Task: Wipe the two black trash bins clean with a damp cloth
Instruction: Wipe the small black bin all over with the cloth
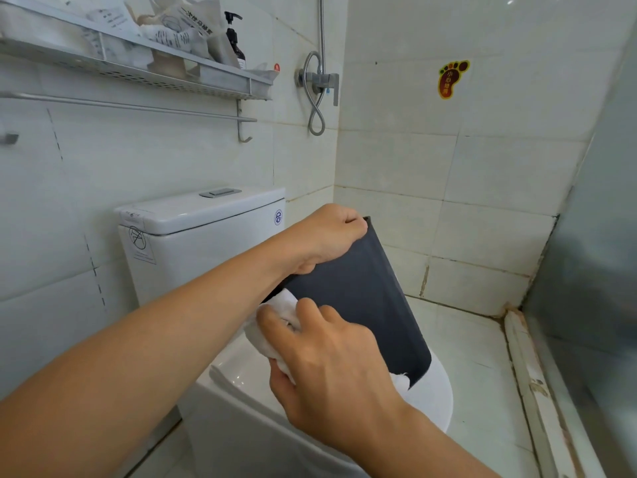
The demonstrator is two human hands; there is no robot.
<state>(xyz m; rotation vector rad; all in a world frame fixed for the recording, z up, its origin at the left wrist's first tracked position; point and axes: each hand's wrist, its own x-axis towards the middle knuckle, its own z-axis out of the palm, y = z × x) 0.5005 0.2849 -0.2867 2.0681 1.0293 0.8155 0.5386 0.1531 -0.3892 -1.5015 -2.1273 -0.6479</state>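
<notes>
Head view: left hand (331, 232) grips the tilted black bin (362, 305) rim steady, while right hand (331, 357) fingers (275, 326) curl round the cloth (275, 319), apparently wiping its near side.

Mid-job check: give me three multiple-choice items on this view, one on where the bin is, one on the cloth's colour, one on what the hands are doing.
1. Where is the black trash bin?
A. Standing on the floor
B. Held tilted above the toilet
C. On the wall shelf

2. What colour is the cloth?
A. White
B. Blue
C. Yellow

3. What is the left hand doing?
A. Hanging idle
B. Pressing the flush button
C. Gripping the bin's upper edge

Answers:
1 B, the bin leans in the air over the toilet.
2 A, the cloth bunched under the right hand is white.
3 C, the left hand's fingers curl over the bin's top edge while the right hand holds the cloth against its side.
</notes>
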